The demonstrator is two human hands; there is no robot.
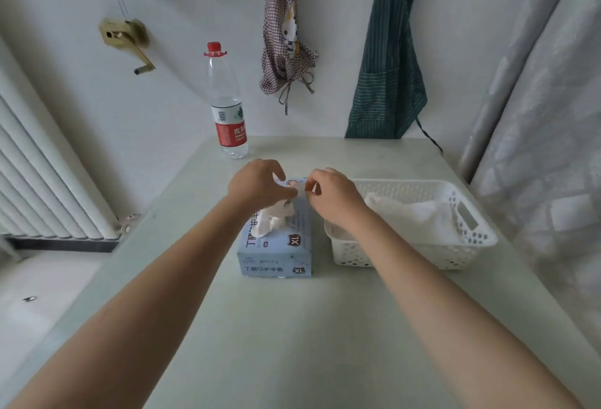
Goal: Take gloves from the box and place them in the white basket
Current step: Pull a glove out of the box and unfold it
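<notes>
Head view shows both hands meeting over the far end of the blue glove box (pixel 276 252), which lies on the table (pixel 292 327) with its long axis running away from the person. The left hand (pixel 258 186) has its fingers curled down, and its grip appears to pinch the white glove (pixel 271 221) that bunches up out of the box's top opening; the exact contact is hidden under the fingers. The right hand (pixel 331 197) hovers just beside it with thumb and forefinger drawn together at the same spot, though whether it has hold of the glove or the box edge I cannot tell.

The white basket (pixel 468 233) stands just to the right of the box, near the right hand, and already holds pale gloves (pixel 413 216). So the carry, in my judgement, goes up out of the opening and then rightward, a short way.

The table is pale green and smooth. A water bottle (pixel 227 109) stands at its far edge; aprons (pixel 387 67) hang on the wall behind, a radiator (pixel 42 181) to the left and a curtain (pixel 546 116) to the right.
</notes>
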